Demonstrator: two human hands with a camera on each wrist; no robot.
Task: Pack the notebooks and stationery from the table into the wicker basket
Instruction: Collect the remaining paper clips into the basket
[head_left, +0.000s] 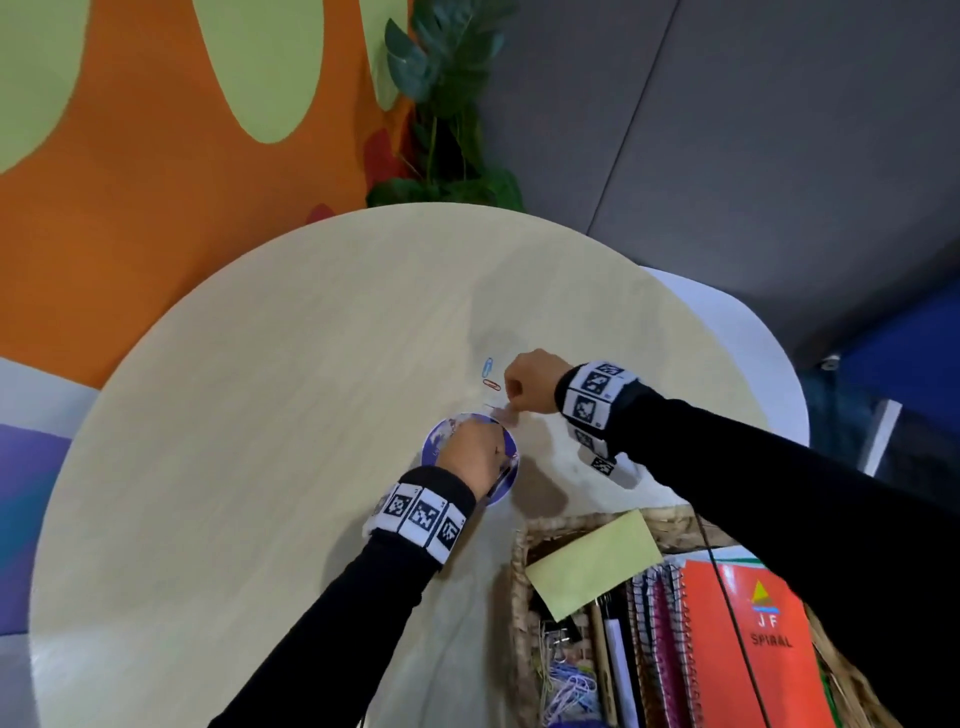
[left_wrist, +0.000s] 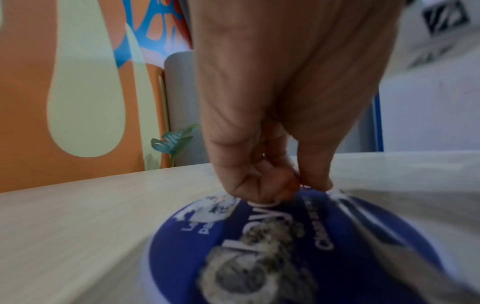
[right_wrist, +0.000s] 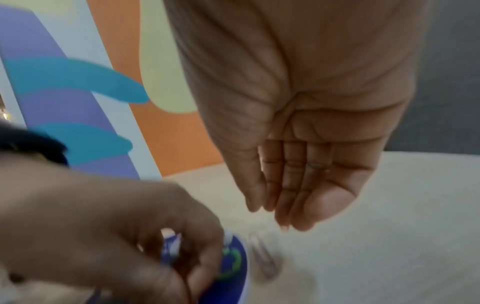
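- Backdrop: orange wall (head_left: 156, 208) with pale green ovals, grey panel to the right, leafy plant (head_left: 447, 104) behind the far rim of the desk.
- Desk (head_left: 260, 415): round, pale wood grain.
- Wicker basket (head_left: 519, 597): at the near right edge of the desk, holding an orange spiral notebook (head_left: 748, 649), further spiral notebooks standing beside it, a yellow sticky pad (head_left: 592, 566), black binder clips and a heap of pastel paper clips (head_left: 569, 691).
- Blue round disc (left_wrist: 298, 257): flat on the desk just left of the basket's far corner, printed with white lettering and pale pictures.
- Left hand (head_left: 470, 449): over the disc, fingertips (left_wrist: 262, 191) bunched together and pinching something small and reddish against the disc's far edge; what it is cannot be told.
- Right hand (head_left: 530, 382): just beyond the disc, fingers loosely curled toward the palm in the wrist view; whether it holds anything cannot be told.
- Loose on the desk beside the right hand: blue paper clip (head_left: 487, 367), red paper clip (head_left: 491, 385), and a silver paper clip (right_wrist: 262, 257) just beside the disc's edge.
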